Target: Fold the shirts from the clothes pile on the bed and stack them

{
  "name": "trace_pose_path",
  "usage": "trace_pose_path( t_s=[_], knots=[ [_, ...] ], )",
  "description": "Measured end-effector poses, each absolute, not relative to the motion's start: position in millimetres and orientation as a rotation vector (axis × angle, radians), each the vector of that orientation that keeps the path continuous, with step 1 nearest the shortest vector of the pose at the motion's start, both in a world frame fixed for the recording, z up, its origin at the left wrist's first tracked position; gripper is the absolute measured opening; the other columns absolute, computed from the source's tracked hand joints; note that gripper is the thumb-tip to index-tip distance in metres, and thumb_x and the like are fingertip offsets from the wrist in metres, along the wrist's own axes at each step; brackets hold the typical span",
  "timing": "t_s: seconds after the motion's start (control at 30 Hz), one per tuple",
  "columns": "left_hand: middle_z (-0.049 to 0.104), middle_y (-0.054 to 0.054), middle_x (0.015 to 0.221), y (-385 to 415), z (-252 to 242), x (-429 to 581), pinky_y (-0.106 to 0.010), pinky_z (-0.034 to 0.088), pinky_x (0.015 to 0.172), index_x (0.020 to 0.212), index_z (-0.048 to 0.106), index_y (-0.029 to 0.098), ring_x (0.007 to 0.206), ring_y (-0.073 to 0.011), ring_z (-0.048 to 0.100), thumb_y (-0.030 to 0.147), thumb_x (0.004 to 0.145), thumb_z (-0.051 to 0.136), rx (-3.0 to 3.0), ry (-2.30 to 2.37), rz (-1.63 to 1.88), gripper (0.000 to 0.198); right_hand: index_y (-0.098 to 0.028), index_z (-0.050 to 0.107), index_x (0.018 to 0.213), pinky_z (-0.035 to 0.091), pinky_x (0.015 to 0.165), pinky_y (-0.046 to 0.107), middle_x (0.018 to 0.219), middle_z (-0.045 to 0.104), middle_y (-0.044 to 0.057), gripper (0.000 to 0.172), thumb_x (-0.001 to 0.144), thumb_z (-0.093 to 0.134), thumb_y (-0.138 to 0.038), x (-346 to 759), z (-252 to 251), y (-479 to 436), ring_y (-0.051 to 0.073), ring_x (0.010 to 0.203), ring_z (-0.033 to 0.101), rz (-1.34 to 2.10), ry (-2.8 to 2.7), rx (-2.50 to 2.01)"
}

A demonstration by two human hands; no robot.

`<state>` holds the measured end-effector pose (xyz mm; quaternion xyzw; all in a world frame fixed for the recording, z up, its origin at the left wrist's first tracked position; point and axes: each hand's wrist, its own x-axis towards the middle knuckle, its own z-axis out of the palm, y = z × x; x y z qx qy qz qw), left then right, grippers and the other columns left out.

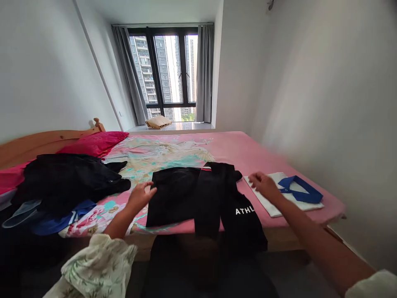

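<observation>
Black trousers [198, 194] with white lettering lie spread across the bed's near edge, their legs hanging over it. My left hand [141, 195] hovers at the trousers' left edge, fingers loosely apart, holding nothing. My right hand [263, 184] is at the near left corner of a folded white shirt with a blue collar [291, 192], fingers curled down; whether they pinch the fabric is unclear.
A heap of black and blue clothes [65, 182] lies on the left of the pink floral bed [192, 151]. A magenta pillow [96, 142] rests by the wooden headboard [46, 140]. A white wall runs close along the right; the window [167, 70] is beyond.
</observation>
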<state>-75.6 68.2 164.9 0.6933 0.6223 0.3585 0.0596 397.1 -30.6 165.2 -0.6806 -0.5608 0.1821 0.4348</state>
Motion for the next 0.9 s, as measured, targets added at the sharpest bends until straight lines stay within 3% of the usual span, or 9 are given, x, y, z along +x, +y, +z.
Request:
trace_pose_path(
  t_s=[0.07,0.13,0.3,0.4,0.47,0.53,0.63,0.7,0.9],
  knots=[
    [0.071,-0.006,0.091,43.0,113.4,-87.8,-0.032,0.049,0.082,0.087,0.068,0.017,0.09,-0.0234,0.064,0.042,0.063,0.061,2.054,1.874,0.903,0.036,-0.017,0.056,0.076,0.044,0.048,0.023,0.064,0.06,0.003,0.026,0.081,0.051,-0.041,371.0,109.5,-60.2,0.012,0.053,0.057,0.615,-1.438,-1.738],
    [0.071,-0.007,0.088,21.8,73.3,-97.3,-0.034,0.05,0.08,0.087,0.068,0.016,0.087,-0.0244,0.065,0.043,0.062,0.059,1.992,1.908,0.803,0.038,-0.017,0.055,0.078,0.036,0.035,0.018,0.069,0.06,0.001,0.031,0.081,0.049,-0.047,343.5,64.0,-83.9,0.01,0.048,0.054,0.987,-1.43,-1.822],
    [0.066,-0.012,0.104,5.1,31.3,-102.0,-0.041,0.042,0.095,0.094,0.066,0.015,0.105,-0.0291,0.057,0.046,0.067,0.052,1.913,2.035,0.785,0.043,-0.015,0.056,0.091,0.038,0.029,0.018,0.086,0.063,0.008,0.048,0.08,0.046,-0.061,288.6,11.4,-94.6,0.013,0.052,0.058,1.384,-1.408,-1.834],
    [0.064,-0.012,0.104,10.4,31.0,-97.4,-0.041,0.037,0.098,0.09,0.066,0.017,0.11,-0.0306,0.053,0.051,0.067,0.053,1.906,2.049,0.815,0.043,-0.013,0.055,0.094,0.042,0.03,0.021,0.091,0.062,0.011,0.051,0.081,0.045,-0.061,268.2,8.8,-80.7,0.015,0.056,0.061,1.45,-1.331,-1.828],
    [0.064,-0.008,0.094,14.3,33.0,-95.6,-0.037,0.039,0.092,0.082,0.065,0.019,0.104,-0.0287,0.054,0.055,0.067,0.054,1.888,2.024,0.819,0.041,-0.013,0.054,0.092,0.044,0.032,0.021,0.09,0.062,0.012,0.046,0.083,0.044,-0.056,259.8,10.0,-72.0,0.015,0.057,0.061,1.495,-1.255,-1.814],
    [0.06,-0.003,0.073,17.1,34.2,-96.1,-0.032,0.042,0.078,0.067,0.062,0.02,0.088,-0.0254,0.057,0.061,0.067,0.052,1.835,1.982,0.78,0.042,-0.013,0.053,0.09,0.045,0.035,0.019,0.087,0.061,0.01,0.038,0.084,0.045,-0.049,256.2,12.0,-67.1,0.014,0.059,0.061,1.529,-1.223,-1.801],
    [0.042,0.004,0.047,20.0,33.6,-100.7,-0.028,0.035,0.058,0.048,0.05,0.02,0.059,-0.0182,0.052,0.066,0.064,0.052,1.717,1.881,0.68,0.048,-0.015,0.053,0.09,0.046,0.038,0.018,0.087,0.06,0.007,0.029,0.083,0.045,-0.041,262.1,19.9,-68.2,0.015,0.066,0.062,1.573,-1.265,-1.713],
    [0.038,0.005,0.044,21.4,31.8,-104.3,-0.026,0.032,0.053,0.047,0.048,0.02,0.053,-0.0155,0.048,0.066,0.06,0.054,1.651,1.788,0.645,0.048,-0.016,0.053,0.085,0.046,0.038,0.019,0.084,0.059,0.006,0.025,0.082,0.046,-0.039,274.0,30.1,-72.4,0.016,0.069,0.063,1.596,-1.277,-1.688],
    [0.049,0.005,0.049,24.8,17.2,-103.6,-0.025,0.033,0.048,0.06,0.054,0.02,0.05,-0.014,0.049,0.065,0.057,0.056,1.474,1.598,0.668,0.045,-0.018,0.056,0.079,0.052,0.045,0.026,0.068,0.06,0.004,0.023,0.077,0.052,-0.04,326.8,73.1,-77.3,0.021,0.067,0.066,1.611,-1.154,-1.822]
  ],
)
